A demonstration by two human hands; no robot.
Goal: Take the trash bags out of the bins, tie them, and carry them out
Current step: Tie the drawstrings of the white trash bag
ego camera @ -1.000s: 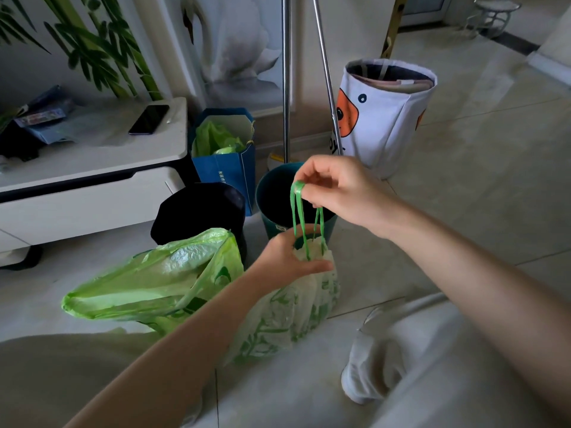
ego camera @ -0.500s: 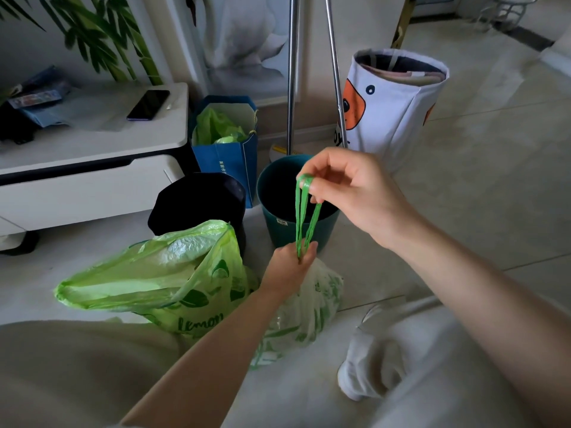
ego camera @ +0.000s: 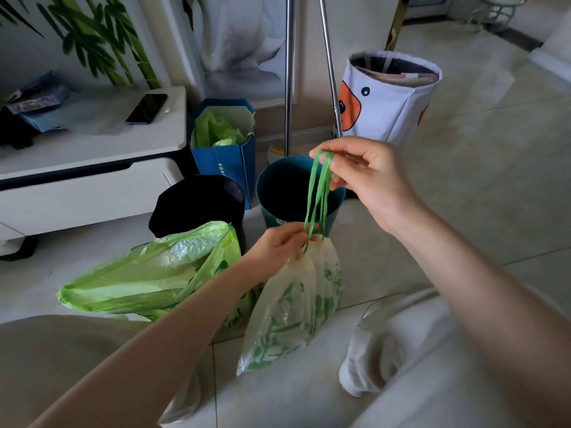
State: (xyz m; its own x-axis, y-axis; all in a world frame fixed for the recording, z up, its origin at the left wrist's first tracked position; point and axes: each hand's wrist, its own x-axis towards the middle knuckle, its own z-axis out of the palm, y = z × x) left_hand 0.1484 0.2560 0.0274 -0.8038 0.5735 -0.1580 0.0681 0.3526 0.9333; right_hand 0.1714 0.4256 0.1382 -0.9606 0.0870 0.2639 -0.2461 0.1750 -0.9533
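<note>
Phone (ego camera: 146, 108) on cabinet (ego camera: 92, 168) (far left)

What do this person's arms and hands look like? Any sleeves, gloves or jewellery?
Both forearms are bare: no sleeve reaches into view on either. The left hand and right hand wear no gloves, and no rings, watch or bracelet show. Nails look short and unpainted. Lower down, pale light-coloured trousers cover the legs.
</note>
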